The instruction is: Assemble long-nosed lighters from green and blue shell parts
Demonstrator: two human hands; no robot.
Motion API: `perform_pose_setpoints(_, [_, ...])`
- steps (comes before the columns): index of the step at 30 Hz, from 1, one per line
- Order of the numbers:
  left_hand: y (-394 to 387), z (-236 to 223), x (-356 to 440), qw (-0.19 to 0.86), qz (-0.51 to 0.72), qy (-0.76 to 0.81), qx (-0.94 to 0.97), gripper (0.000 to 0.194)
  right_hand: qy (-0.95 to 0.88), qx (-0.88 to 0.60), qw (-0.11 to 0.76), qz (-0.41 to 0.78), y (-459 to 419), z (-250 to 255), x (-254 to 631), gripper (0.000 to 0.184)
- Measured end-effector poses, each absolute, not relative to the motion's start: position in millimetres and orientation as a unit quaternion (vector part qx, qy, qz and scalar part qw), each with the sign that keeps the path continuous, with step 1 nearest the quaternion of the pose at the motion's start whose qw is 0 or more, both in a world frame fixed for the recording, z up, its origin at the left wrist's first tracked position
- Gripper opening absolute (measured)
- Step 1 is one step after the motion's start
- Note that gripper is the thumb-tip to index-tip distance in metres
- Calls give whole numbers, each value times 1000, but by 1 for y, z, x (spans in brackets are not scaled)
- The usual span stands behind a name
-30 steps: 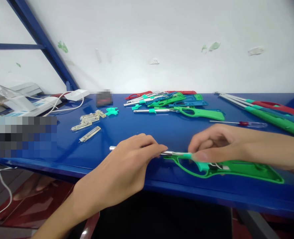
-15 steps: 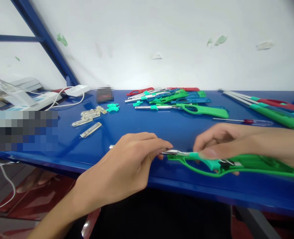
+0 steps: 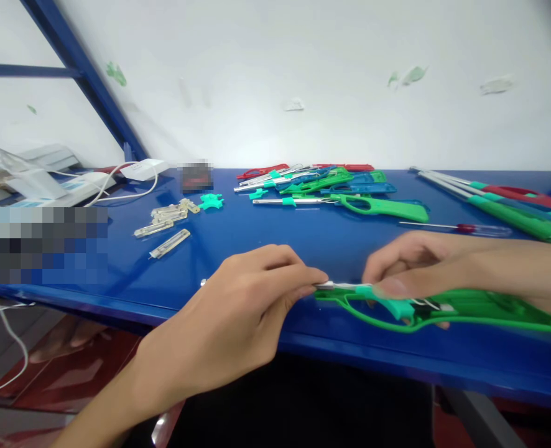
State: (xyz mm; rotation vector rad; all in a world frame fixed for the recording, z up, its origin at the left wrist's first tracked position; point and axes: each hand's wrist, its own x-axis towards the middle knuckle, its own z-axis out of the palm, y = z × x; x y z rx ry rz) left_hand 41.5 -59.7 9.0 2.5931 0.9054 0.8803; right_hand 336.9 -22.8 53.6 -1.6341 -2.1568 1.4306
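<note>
A green plastic handle shell (image 3: 481, 311) with a teal trigger piece lies near the front edge of the blue table (image 3: 275, 242). A thin metal tube (image 3: 338, 285) runs out of its left end. My left hand (image 3: 238, 317) pinches that tube, fingers closed around it; the tube's far tip shows just left of the hand. My right hand (image 3: 415, 267) presses down on the teal trigger where tube and shell meet, thumb and fingers closed on it.
A pile of green, blue and red handle shells with tubes (image 3: 322, 186) lies at the back. Long finished pieces (image 3: 504, 202) lie at the far right, a red-handled screwdriver (image 3: 466, 228) before them. Small metal parts (image 3: 168, 227) and a white cable (image 3: 126, 186) sit at the left.
My left hand has slid slightly right along the tube toward the shell. The shell and my right hand stay almost where they were.
</note>
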Motion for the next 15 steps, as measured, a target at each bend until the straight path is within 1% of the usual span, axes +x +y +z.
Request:
perform_pose_setpoints(6, [-60, 9, 42, 119, 314, 301, 893, 30, -701, -536, 48, 468, -23, 51, 342, 49])
perform_pose_setpoints(10, [-59, 8, 41, 114, 314, 295, 895, 34, -709, -521, 51, 473, -22, 49, 345, 46])
perform_pose_setpoints(13, [-59, 7, 41, 106, 311, 283, 901, 36, -718, -501, 68, 479, -22, 43, 348, 45])
perform_pose_setpoints(15, [-59, 6, 40, 100, 308, 273, 906, 36, -727, -494, 99, 467, -23, 38, 349, 43])
